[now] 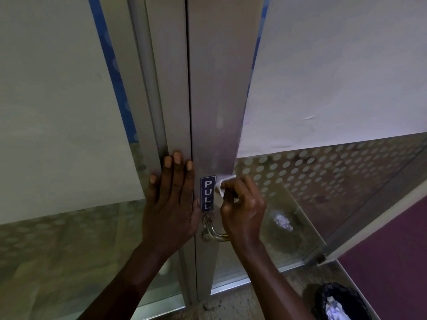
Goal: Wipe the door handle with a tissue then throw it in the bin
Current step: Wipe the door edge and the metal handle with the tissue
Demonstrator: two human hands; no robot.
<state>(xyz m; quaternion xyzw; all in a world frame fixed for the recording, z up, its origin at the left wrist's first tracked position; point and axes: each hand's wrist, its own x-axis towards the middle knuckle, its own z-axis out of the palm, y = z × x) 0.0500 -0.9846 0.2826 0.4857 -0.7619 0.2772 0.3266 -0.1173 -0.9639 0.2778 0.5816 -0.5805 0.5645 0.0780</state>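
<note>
My right grip (242, 211) was closed on the crumpled white tissue (223, 183), wiping the curved metal door handle (213, 229) beneath; my left hand (172, 204) lay flat, and the black-lined bin (339, 301) remained for later.

head-worn camera, facing forward and down, close to door frame (215, 112)

A white tissue (222, 186) is gripped in the right hand (242, 210) around the door handle (213, 229), just beside a blue PULL sign (207, 194). The left hand (172, 204) is pressed flat against the metal door frame (178, 112). A black-lined bin (339, 302) holding crumpled paper is seen on the floor at lower right.
</note>
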